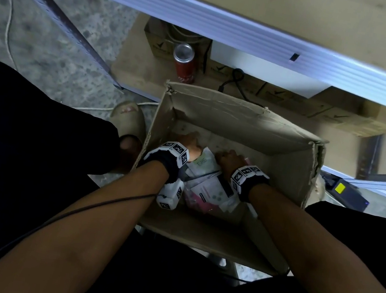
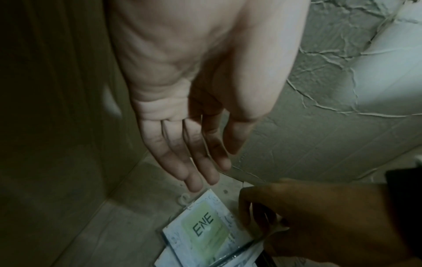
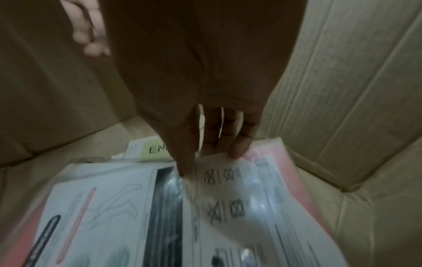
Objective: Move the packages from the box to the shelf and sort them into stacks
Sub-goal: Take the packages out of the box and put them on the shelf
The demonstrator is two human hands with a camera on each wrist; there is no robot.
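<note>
Concrete floor (image 1: pixel 57 52) lies under a metal-framed shelf (image 1: pixel 233 22) whose pale front rail crosses the top of the head view; a red can (image 1: pixel 184 64) and small cartons stand on a lower board behind. An open cardboard box (image 1: pixel 242 121) sits on the floor just in front of the shelf, between the person's legs. Both arms reach into it. Flat, plastic-wrapped packages (image 1: pixel 207 189) lie overlapped on the box floor toward the near wall; none is seen on the shelf in these views. The left hand (image 2: pixel 189 115) is released, fingers straight and together, tips hovering just above the corner of a green-labelled package (image 2: pixel 205 229) marked "ENE", not yet touching it as far as can be told. The right hand (image 3: pixel 205 126) has its fingers bent down onto the far edge of a pink-backed package (image 3: pixel 239 207) bearing care symbols; thumb and forefinger appear to pinch its clear wrapper, though blur leaves the grasp uncertain. Judgement: the step in hand is the pick from the box, with most of the task outstanding. The next move calls for a firm pinch on the slippery film, the left hand closing on the green-labelled package, then a lift clear of the box walls and up to the shelf.
</note>
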